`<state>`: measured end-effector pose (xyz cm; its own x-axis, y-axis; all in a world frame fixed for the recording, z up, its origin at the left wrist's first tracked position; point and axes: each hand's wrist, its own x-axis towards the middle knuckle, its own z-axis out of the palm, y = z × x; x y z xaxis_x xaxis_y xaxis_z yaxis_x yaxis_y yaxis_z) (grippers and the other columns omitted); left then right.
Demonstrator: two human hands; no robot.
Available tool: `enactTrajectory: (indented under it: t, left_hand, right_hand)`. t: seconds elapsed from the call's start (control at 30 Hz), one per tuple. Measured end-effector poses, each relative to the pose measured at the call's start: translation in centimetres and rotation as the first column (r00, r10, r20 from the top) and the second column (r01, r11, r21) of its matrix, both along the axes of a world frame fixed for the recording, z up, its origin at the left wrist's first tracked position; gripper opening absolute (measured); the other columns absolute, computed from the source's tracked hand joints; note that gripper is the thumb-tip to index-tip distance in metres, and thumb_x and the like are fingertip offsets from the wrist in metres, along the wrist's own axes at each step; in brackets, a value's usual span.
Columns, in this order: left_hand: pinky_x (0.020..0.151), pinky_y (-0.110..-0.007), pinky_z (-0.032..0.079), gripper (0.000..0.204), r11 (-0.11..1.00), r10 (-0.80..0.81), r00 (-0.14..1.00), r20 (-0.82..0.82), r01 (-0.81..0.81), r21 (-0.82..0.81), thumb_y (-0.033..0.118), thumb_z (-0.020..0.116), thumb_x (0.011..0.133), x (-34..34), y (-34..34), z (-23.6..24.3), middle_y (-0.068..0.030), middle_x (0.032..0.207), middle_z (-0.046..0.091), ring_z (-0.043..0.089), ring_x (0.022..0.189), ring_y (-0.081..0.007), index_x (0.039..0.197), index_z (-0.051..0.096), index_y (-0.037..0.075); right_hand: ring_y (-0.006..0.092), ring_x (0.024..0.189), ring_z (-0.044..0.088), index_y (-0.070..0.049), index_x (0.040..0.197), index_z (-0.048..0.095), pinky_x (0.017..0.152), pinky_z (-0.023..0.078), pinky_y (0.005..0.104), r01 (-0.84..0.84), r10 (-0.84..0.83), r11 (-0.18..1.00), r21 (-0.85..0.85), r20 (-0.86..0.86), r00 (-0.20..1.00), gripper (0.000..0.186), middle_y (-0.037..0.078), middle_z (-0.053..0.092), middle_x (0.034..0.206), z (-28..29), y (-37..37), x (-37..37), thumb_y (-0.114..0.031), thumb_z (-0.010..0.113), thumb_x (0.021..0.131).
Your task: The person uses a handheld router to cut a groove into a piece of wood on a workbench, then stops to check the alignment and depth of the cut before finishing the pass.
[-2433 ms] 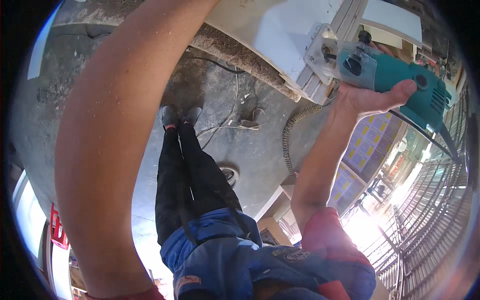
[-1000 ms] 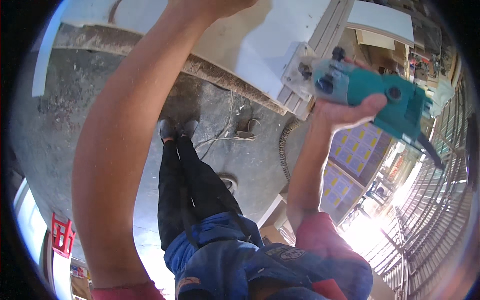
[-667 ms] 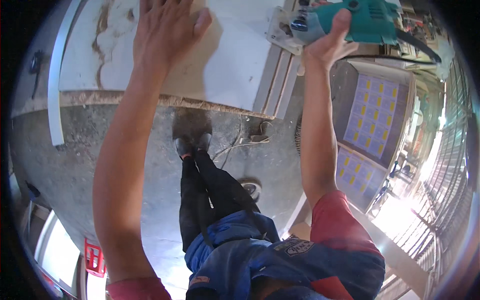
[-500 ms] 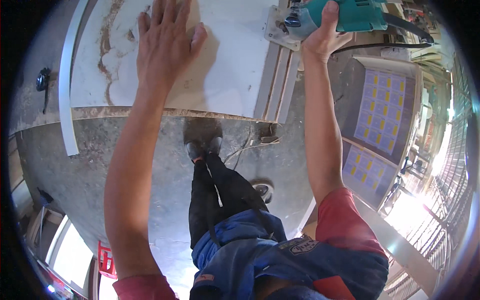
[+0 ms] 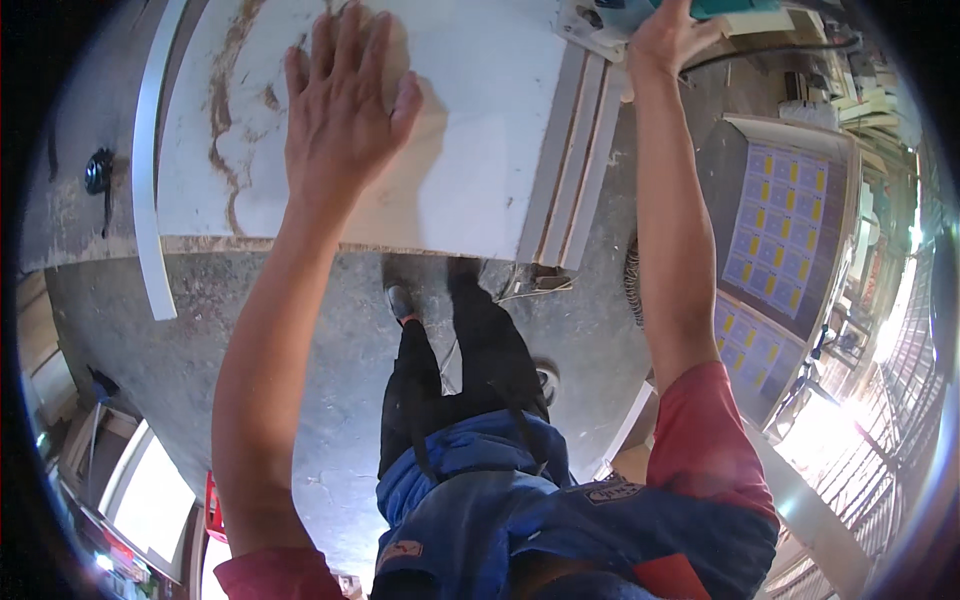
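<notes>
Left hand (image 5: 345, 110) flat, fingers spread on white board (image 5: 480, 140) near its front edge; right hand (image 5: 668, 38) grips teal tool (image 5: 722, 8), mostly cropped, at board's right edge.

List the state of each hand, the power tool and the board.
left hand: open, fingers spread, pressed flat on the board.
right hand: closed around the tool.
teal power tool: held at the board's right edge, mostly out of frame.
white board: lying flat, dusted with sawdust.

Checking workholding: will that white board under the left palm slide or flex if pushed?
Probably stiff: the white board lies flat, with a thick layered edge showing. Sawdust streaks on its face may let it slide, so the left hand pressing flat likely helps. It looks heavy for one-handed lifting.
</notes>
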<state>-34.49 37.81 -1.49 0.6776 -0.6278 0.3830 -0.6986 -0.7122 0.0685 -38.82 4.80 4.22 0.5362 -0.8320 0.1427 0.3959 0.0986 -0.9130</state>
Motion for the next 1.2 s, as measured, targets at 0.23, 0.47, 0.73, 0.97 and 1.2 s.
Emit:
enactTrajectory:
  t: [0.23, 0.47, 0.73, 0.97, 1.2]
  left_hand:
    - [0.125, -0.058, 0.021, 0.065, 0.999, -0.045, 0.99, -0.13, 0.044, -0.008, 0.04, 0.052, 0.1, 0.1, -0.3, 0.9, -0.0144, 0.165, 0.036, 0.029, 0.153, -0.0389, 0.158, 0.041, 0.013]
    - [0.125, -0.06, 0.02, 0.066, 0.997, -0.035, 0.972, -0.233, 0.05, 0.059, 0.036, 0.056, 0.098, 0.2, -0.7, 2.0, -0.0146, 0.166, 0.034, 0.03, 0.153, -0.0418, 0.16, 0.039, 0.017]
    - [0.124, -0.06, 0.017, 0.065, 0.998, -0.053, 0.943, -0.328, 0.042, -0.039, 0.028, 0.063, 0.094, 0.4, -1.6, 2.9, -0.0129, 0.164, 0.039, 0.03, 0.154, -0.0391, 0.156, 0.046, 0.017]
    - [0.114, -0.079, 0.017, 0.069, 0.99, -0.118, 0.931, -0.344, 0.137, 0.033, 0.034, 0.07, 0.09, -6.1, -12.6, 1.7, -0.0209, 0.165, 0.034, 0.023, 0.154, -0.0497, 0.153, 0.048, 0.016]
    - [0.109, -0.079, 0.03, 0.076, 0.973, 0.032, 0.883, -0.469, 0.08, 0.217, 0.026, 0.067, 0.086, -5.3, -17.4, 5.2, -0.0253, 0.164, 0.029, 0.023, 0.151, -0.0557, 0.156, 0.043, 0.013]
  right_hand:
    - [0.026, 0.099, 0.063, 0.003, 0.121, 0.064, 0.087, 0.049, 0.0437, 0.102, -0.117, 0.869, -0.484, 0.0, 0.993, 0.052, 0.011, 0.068, 0.11, -1.6, -4.1, 5.3, -0.03, 0.08, 0.084]
    - [0.0215, 0.089, 0.066, 0.002, 0.113, 0.066, 0.079, 0.053, 0.0407, 0.056, -0.093, 0.87, -0.489, -0.053, 0.994, 0.049, 0.011, 0.072, 0.102, 0.0, -6.3, 8.3, -0.032, 0.083, 0.082]
    - [0.0277, 0.096, 0.074, 0.0, 0.129, 0.062, 0.082, 0.06, 0.0404, 0.002, -0.061, 0.85, -0.527, -0.096, 0.993, 0.072, 0.017, 0.074, 0.11, 0.9, -6.7, 7.7, -0.044, 0.086, 0.077]
    - [0.0329, 0.096, 0.074, 0.003, 0.136, 0.054, 0.082, 0.06, 0.0408, -0.071, -0.048, 0.842, -0.535, -0.205, 0.978, 0.091, 0.02, 0.073, 0.109, 0.4, -7.0, 8.0, -0.057, 0.083, 0.075]
    - [0.032, 0.092, 0.074, 0.003, 0.137, 0.054, 0.077, 0.06, 0.041, -0.124, -0.038, 0.868, -0.481, -0.315, 0.948, 0.09, 0.02, 0.074, 0.109, 1.1, -6.9, 7.5, -0.055, 0.084, 0.075]
